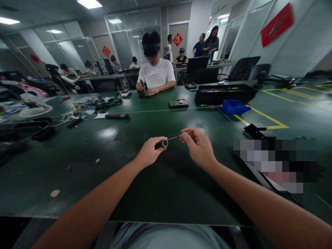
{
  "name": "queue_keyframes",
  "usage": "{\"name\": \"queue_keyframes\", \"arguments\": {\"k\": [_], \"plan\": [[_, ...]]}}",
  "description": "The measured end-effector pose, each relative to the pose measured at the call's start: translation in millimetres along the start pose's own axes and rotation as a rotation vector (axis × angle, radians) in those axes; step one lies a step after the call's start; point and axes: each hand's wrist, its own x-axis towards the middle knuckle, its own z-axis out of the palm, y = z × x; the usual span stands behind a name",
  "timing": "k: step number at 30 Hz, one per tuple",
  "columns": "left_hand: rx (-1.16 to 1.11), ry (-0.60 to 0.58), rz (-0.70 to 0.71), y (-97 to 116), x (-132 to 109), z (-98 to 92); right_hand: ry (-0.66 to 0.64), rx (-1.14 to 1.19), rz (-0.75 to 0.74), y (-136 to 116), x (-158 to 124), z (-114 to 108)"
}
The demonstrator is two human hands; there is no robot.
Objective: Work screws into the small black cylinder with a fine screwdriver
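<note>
My left hand (148,152) is wrapped round a short black cylinder (161,143) with a silver ring at its end, which looks like a flashlight. The ringed end faces right and towards me. Between the thumb and fingers of my right hand (198,147) is a thin screwdriver (178,137) with a reddish handle. Its metal shaft points left, with the tip at the rim of the cylinder; whether it goes inside I cannot tell. Both hands are above the green table (166,193), near its middle.
Across the table a person in a white shirt (157,74) works with a screwdriver on a small part. A circuit board (178,103), a blue bin (235,107) and a long black casing (225,94) lie towards the back. A dark-handled tool (117,116) lies left, near cables (97,101).
</note>
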Motion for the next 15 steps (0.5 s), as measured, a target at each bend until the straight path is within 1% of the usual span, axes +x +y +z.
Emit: {"name": "queue_keyframes", "arguments": {"k": [11,13,15], "plan": [[-0.042,0.029,0.008,0.7,-0.9,-1.4,0.002,-0.037,0.022,0.2,0.9,0.1],[-0.052,0.03,0.006,0.5,-1.3,-1.3,0.003,-0.086,0.032,-3.3,1.2,-1.2],[-0.048,0.023,0.001,0.6,-1.6,-1.7,0.011,-0.184,0.047,-7.2,1.6,-3.0]]}}
